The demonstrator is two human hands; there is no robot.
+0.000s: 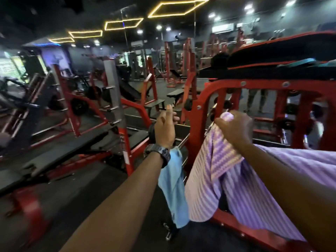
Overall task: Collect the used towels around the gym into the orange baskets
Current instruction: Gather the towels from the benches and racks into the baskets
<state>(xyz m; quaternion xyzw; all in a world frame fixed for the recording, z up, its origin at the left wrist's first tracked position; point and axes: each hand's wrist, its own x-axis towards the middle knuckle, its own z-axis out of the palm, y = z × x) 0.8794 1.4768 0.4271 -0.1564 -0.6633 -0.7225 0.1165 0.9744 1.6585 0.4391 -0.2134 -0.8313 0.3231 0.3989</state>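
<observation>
My right hand (234, 127) is shut on a purple striped towel (214, 180) that drapes down over my right forearm and across the red machine frame. A light blue towel (174, 190) hangs below my left wrist, beside the purple one; what it hangs from is hidden by my arm. My left hand (166, 127) is raised above it with fingers loosely curled and nothing in it. A teal towel (301, 63) lies on the black padded bench at the upper right. No orange basket is in view.
A red machine frame (209, 99) stands directly ahead. Red racks with weight pegs (114, 99) and black benches (156, 103) fill the left and middle. A person's legs (258, 99) show behind the frame. Dark rubber floor (76, 193) lies at lower left.
</observation>
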